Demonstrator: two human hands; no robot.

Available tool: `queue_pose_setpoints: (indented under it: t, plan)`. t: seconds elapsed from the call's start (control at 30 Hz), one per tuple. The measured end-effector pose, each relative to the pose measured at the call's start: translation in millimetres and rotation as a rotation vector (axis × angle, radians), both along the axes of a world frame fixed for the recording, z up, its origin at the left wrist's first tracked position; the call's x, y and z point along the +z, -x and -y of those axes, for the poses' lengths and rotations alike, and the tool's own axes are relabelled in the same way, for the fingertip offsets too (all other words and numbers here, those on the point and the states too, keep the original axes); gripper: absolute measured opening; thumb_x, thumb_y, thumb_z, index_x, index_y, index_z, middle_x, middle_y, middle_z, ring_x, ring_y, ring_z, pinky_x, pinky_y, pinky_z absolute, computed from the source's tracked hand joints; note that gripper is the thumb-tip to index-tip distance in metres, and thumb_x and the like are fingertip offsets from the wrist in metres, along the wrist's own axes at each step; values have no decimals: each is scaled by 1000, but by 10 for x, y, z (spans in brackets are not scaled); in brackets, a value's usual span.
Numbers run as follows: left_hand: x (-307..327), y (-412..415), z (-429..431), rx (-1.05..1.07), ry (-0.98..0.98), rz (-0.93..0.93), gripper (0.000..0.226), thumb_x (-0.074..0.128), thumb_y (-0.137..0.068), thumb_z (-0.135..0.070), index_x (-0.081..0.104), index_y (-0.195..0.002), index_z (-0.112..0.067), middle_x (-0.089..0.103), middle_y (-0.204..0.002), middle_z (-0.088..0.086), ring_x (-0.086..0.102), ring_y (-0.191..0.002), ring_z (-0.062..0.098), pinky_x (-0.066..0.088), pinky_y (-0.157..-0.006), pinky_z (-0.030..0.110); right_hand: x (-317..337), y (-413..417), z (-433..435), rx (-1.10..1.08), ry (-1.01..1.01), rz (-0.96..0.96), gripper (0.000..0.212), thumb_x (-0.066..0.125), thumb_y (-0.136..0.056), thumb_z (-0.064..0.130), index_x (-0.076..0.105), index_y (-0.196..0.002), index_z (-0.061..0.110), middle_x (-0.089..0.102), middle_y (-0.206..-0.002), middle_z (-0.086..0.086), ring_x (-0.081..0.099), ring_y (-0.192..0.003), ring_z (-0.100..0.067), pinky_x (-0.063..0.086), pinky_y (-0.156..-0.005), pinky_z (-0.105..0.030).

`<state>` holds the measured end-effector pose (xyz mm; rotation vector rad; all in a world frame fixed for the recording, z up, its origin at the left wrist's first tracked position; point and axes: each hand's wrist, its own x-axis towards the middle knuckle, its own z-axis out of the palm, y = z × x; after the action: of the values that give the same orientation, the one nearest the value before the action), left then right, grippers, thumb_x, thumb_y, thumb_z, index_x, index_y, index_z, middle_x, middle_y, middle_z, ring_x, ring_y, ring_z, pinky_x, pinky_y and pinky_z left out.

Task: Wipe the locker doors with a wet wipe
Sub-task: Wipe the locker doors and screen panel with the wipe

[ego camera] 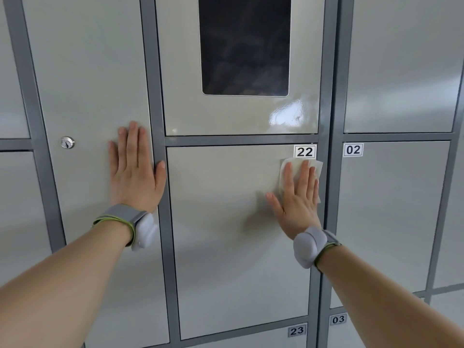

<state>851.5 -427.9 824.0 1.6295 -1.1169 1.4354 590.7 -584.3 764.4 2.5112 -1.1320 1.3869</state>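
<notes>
In the head view the right hand (297, 197) lies flat, fingers straight, pressing the wet wipe (297, 165) to door 22 (238, 234); the left hand (135, 177) is open, holds nothing and braces on the neighbouring door (88, 96). Merely pinned, the wipe could bunch or slip during a stroke, or snag the number label (304, 151) just above the fingertips. Its long axis seems to run up-down, along the right fingers.

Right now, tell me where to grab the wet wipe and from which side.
Pinch the wet wipe by its top edge from above, I'd judge: the right hand presses the rest flat on door 22, and only that edge shows past the fingers.
</notes>
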Motion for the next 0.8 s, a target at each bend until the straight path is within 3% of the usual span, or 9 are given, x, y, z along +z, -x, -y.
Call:
queue_pose_setpoints:
  t: [0.3, 0.63, 0.8]
  plan:
    - [-19, -24, 52, 48, 30, 30, 64, 31, -94, -29, 20, -145, 7, 20, -152, 25, 15, -141, 41, -9, -116, 36, 427, 52, 119, -15, 25, 113, 88, 6, -75, 72, -10, -149, 28, -23, -156, -11, -23, -143, -27, -18, -114, -34]
    - [-28, -1, 59, 76, 35, 24, 63, 34, -93, -25, 19, -146, 6, 19, -153, 24, 15, -142, 40, -9, -116, 37, -38, -108, 40, -32, 86, 8, 80, 11, -84, 68, -19, -144, 24, -22, -154, -20, -27, -141, -31, -21, -112, -39]
    - [-28, -1, 60, 88, 37, 27, 63, 34, -93, -25, 21, -145, 7, 21, -152, 25, 16, -141, 40, -8, -117, 37, 232, -181, 13, -1, 126, 13, 81, 8, -82, 69, -18, -145, 25, -22, -154, -18, -25, -141, -30, -25, -110, -35]
